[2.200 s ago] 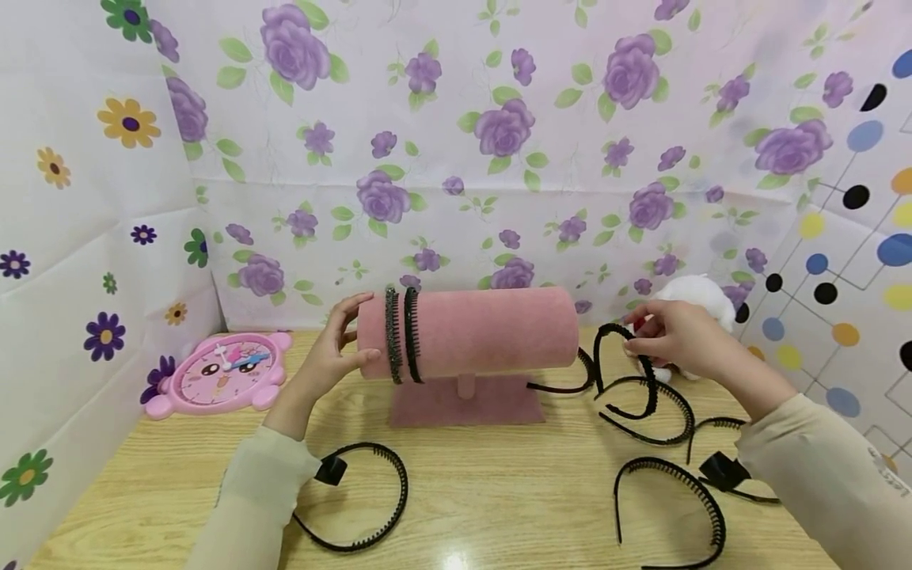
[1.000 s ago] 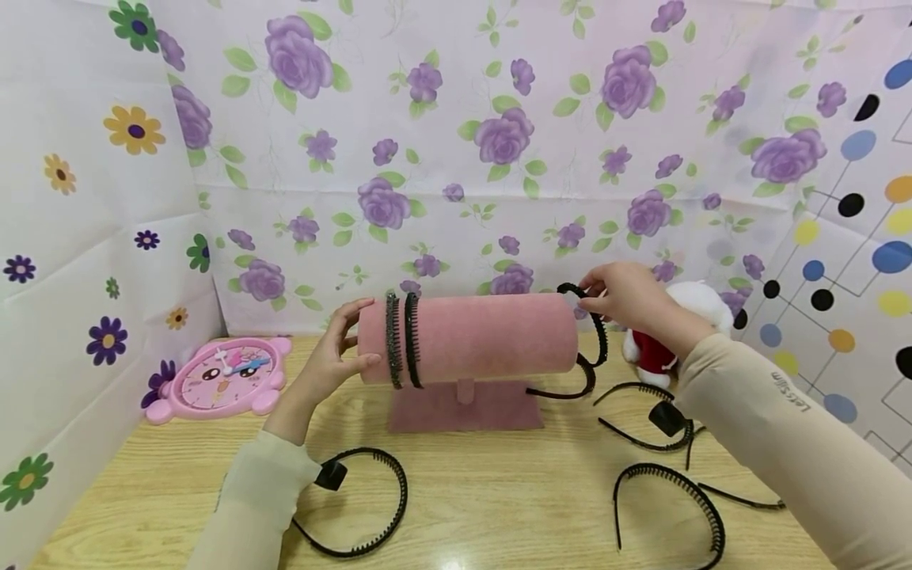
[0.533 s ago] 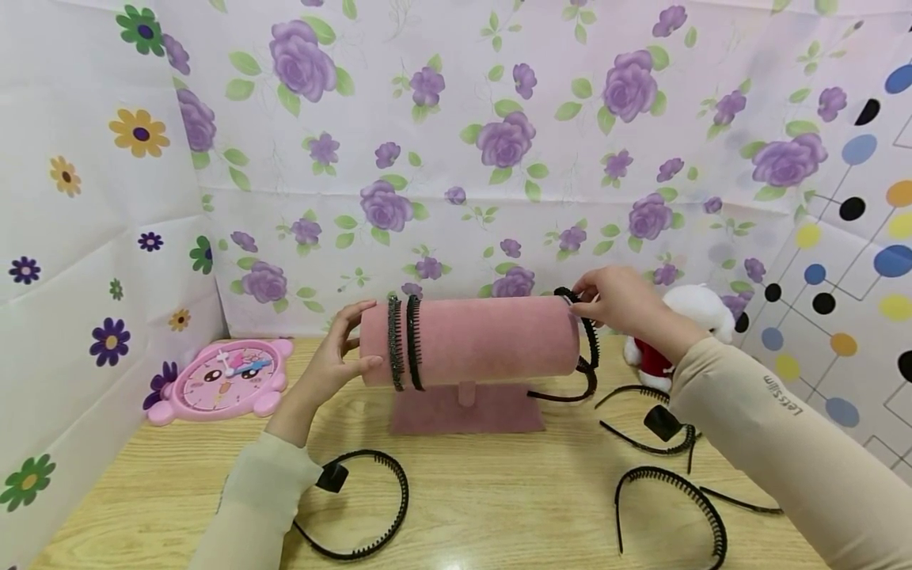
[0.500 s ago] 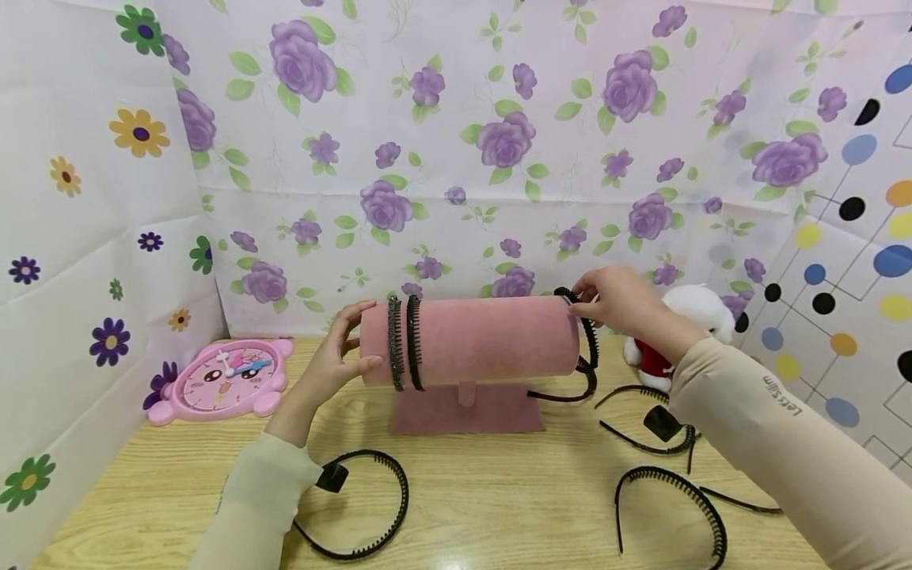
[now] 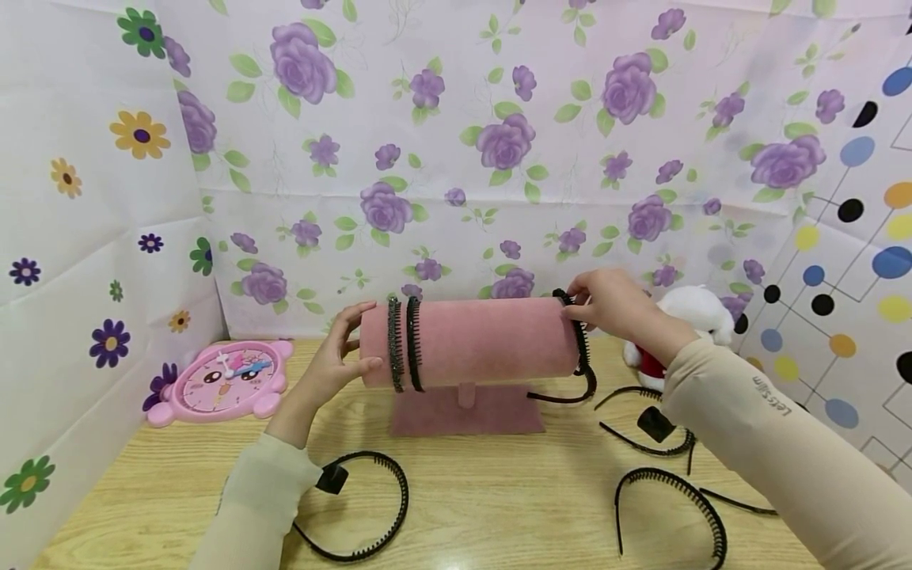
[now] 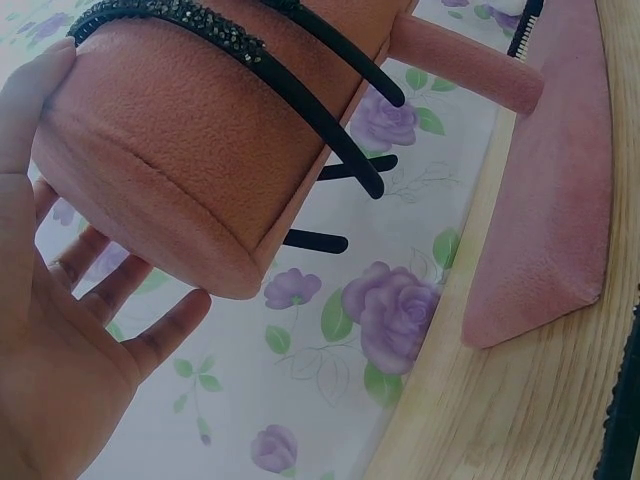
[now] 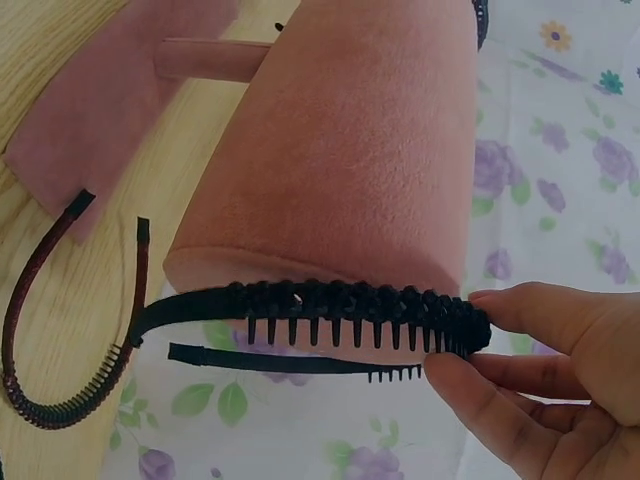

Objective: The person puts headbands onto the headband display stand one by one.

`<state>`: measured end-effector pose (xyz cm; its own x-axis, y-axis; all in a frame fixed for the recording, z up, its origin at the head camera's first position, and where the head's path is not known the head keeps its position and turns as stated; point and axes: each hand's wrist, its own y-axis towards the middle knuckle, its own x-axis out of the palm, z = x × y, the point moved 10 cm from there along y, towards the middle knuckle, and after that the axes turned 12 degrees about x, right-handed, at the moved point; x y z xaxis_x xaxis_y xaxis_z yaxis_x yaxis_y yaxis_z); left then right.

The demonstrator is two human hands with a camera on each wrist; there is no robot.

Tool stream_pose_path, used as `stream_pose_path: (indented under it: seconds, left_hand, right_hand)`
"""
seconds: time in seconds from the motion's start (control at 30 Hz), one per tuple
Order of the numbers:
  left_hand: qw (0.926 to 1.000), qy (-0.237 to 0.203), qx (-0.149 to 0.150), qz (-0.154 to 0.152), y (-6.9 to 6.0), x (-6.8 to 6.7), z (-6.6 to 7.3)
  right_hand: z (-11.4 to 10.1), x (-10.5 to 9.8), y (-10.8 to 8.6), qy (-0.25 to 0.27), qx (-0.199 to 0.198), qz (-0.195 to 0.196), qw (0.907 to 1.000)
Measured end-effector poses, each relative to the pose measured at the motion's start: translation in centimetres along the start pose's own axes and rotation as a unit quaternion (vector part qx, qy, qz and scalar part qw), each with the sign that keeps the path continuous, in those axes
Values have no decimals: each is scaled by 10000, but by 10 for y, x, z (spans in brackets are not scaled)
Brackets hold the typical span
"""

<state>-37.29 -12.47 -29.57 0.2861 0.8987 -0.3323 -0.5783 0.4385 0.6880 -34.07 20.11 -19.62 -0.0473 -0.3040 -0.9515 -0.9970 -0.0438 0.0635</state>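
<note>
We're working at the worktop, pink roll standing on it. Our left grip is holding the roll's left end. Our right grip is pinching a black band at the right rim. Two more bands are circling the roll near the left end.

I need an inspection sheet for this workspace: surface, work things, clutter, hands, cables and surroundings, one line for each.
Surface: wood-grain table.
Work things: pink display stand, with two headbands near its left end; beaded headband at its right end.
Clutter: several loose headbands; pink clock at left; white plush toy at right.
Hands: left hand holds the stand's left end; right hand pinches the beaded headband.
Cables: nothing seen.
Surroundings: floral backdrop behind; dotted sheet at right.
</note>
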Motion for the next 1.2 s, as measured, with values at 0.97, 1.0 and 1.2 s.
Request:
stream_pose_path:
  seconds: [0.97, 1.0, 1.2]
  left_hand:
    - [10000, 49, -2, -24, 0, 0, 1]
    - [10000, 47, -1, -21, 0, 0, 1]
    - [10000, 29, 3, -41, 0, -1, 0]
  right_hand:
    - [-2, 1, 18, 133, 406, -735, 9964]
    - [-1, 1, 19, 132, 420, -765, 9961]
    - [3, 1, 21, 175, 518, -883, 9946]
